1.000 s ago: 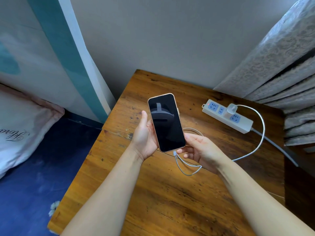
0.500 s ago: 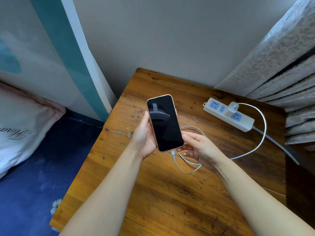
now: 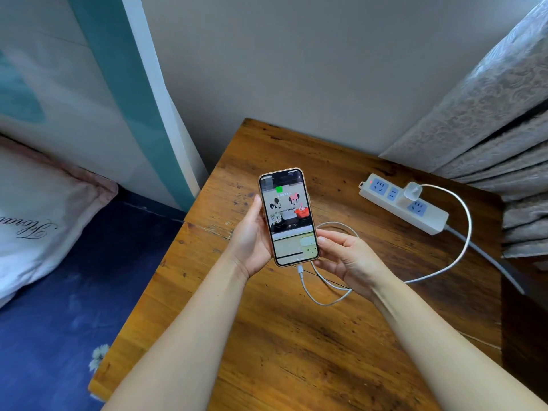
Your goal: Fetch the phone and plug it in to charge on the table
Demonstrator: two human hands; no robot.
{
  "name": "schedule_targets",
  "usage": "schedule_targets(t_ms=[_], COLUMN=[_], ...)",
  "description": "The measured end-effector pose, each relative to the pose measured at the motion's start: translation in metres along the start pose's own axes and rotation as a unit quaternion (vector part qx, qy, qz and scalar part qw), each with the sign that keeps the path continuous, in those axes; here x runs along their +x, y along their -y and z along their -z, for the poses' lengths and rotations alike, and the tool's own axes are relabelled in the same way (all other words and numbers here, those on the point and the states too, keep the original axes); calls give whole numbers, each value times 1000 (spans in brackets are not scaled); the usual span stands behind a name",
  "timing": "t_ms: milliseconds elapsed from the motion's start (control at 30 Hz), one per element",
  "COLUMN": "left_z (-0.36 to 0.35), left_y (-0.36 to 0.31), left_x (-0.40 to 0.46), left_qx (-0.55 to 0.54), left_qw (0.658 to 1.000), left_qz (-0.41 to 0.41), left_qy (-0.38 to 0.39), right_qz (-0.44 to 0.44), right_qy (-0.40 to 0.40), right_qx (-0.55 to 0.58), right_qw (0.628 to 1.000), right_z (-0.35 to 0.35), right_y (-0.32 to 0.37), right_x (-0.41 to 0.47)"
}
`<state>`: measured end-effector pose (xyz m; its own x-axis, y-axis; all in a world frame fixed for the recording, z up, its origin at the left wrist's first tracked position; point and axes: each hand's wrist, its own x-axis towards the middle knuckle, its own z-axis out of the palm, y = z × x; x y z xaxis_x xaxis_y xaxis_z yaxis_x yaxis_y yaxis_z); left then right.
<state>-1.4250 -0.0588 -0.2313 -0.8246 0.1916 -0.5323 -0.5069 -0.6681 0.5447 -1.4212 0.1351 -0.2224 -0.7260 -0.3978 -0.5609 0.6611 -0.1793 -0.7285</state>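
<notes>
A gold-edged phone (image 3: 289,216) is held upright above the wooden table (image 3: 296,345), its screen lit with a cartoon wallpaper and a green battery icon. My left hand (image 3: 252,235) grips its left edge. My right hand (image 3: 347,259) holds its lower right corner. A white charging cable (image 3: 456,256) is plugged into the phone's bottom end, loops over the table and runs to a white charger (image 3: 410,192) seated in a white power strip (image 3: 403,207) at the back right.
A grey patterned curtain (image 3: 489,114) hangs over the table's right side. To the left lies a bed with a dark blue sheet (image 3: 74,292) and a white pillow (image 3: 38,215). A grey wall stands behind the table.
The phone's screen was dark and is now lit with a green battery icon. The cable's plug, just below the phone before, now sits in its bottom port.
</notes>
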Motion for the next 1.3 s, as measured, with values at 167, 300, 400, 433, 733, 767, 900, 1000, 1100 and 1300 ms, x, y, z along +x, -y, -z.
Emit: schedule_targets(t_ms=[167, 300, 400, 433, 733, 767, 900, 1000, 1100, 1300], left_z=[17, 45, 63, 70, 109, 111, 114, 111, 109, 106], left_y=[-26, -63, -77, -79, -90, -90, -88, -86, -86, -89], left_x=[5, 14, 26, 30, 64, 68, 79, 81, 85, 89], left_qx=[34, 74, 121, 138, 351, 379, 497, 560, 578, 571], left_qw=[999, 993, 985, 981, 920, 909, 851, 812, 800, 804], left_qz=[-10, -10, 16, 24, 53, 51, 56, 39, 28, 41], left_qy=[-40, -87, -120, -136, -166, -163, -159, -160, -156, -164], right_qz=[6, -17, -39, -49, -118, -122, -132, -128, -118, -94], right_qy=[-31, -75, -92, -97, -149, -154, -174, -194, -212, -193], right_qx=[-44, -115, -120, -120, -116, -121, -148, -168, -231, -315], right_qw=[999, 990, 988, 987, 975, 973, 965, 958, 942, 924], right_z=[-9, -28, -43, -48, -62, -61, -59, -61, -65, -67], right_y=[0, -4, -16, -21, -50, -51, -53, -54, -56, -48], right_x=[8, 28, 49, 56, 101, 104, 109, 112, 110, 100])
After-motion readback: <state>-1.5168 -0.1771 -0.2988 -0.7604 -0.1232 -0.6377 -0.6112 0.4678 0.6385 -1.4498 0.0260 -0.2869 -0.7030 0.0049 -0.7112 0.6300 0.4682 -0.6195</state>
